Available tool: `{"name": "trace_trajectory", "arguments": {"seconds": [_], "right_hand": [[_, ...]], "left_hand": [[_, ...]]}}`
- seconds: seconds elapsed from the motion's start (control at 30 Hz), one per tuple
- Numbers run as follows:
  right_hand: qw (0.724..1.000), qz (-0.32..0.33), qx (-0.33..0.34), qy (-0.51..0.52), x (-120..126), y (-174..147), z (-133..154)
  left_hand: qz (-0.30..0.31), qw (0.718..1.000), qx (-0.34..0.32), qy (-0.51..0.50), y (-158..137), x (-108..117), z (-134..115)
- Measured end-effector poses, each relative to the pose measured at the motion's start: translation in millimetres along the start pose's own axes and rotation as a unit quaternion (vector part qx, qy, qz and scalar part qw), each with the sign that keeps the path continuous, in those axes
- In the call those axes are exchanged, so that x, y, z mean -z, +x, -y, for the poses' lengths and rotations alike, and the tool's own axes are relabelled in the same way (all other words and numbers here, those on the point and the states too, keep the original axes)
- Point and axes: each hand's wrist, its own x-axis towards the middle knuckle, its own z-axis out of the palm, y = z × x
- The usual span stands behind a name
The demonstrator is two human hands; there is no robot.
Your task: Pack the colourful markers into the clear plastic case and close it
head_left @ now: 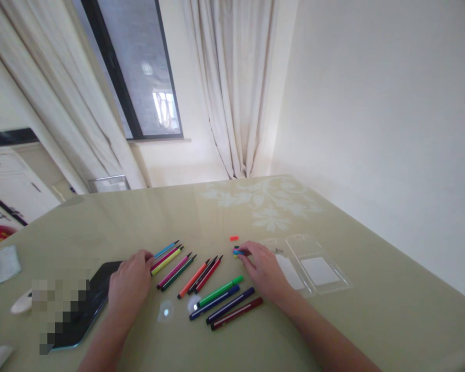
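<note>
My left hand (132,279) is at the left end of a row of felt-tip markers, its fingers closed at the lower end of an uncapped light blue marker (166,250). Beside that marker lie a yellow marker (166,261), a magenta one (174,270) and several others, uncapped with dark tips pointing away. A light blue cap (238,252) is pinched between the thumb and fingers of my right hand (261,266). Other small caps show partly by those fingertips; an orange-red cap (234,238) lies just beyond. Nearer me are a capped green marker (220,292) and a dark red marker (237,314).
Right of my right hand lies a clear plastic case (333,287), opened flat. A dark tablet-like device (86,310), partly pixelated, sits left of my left forearm. A whitish packet (2,267) is at the far left. Wall and curtains (236,93) stand behind the table (170,212).
</note>
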Motion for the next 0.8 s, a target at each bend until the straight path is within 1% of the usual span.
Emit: {"name": "trace_trajectory", "arguments": {"seconds": [0.07, 0.13, 0.17, 0.2, 0.23, 0.3, 0.4, 0.6, 0.8], "right_hand": [[1.0, -0.015, 0.0, 0.028, 1, 0, 0], [0.998, -0.026, 0.003, 0.057, 2, 0, 0], [0.997, -0.03, 0.004, 0.07, 3, 0, 0], [0.996, -0.033, 0.004, 0.083, 3, 0, 0], [0.995, -0.035, 0.004, 0.095, 4, 0, 0], [0.993, -0.036, 0.002, 0.113, 5, 0, 0], [0.991, -0.029, -0.001, 0.13, 7, 0, 2], [0.989, -0.028, 0.004, 0.142, 7, -1, 5], [0.987, -0.026, 0.014, 0.16, 6, 0, 3]], "left_hand": [[-0.047, 0.996, -0.01, -0.076, 0, 2, -9], [-0.078, 0.977, -0.044, -0.196, -4, 2, -25], [-0.07, 0.962, -0.07, -0.255, -8, 2, -34], [-0.046, 0.949, -0.098, -0.296, -12, 2, -44], [-0.02, 0.937, -0.122, -0.327, -17, 2, -53], [0.006, 0.916, -0.151, -0.372, -26, 1, -68], [0.023, 0.903, -0.164, -0.396, -35, 0, -79], [0.037, 0.898, -0.159, -0.409, -36, 1, -77], [0.042, 0.881, -0.162, -0.442, -38, -2, -80]]}}
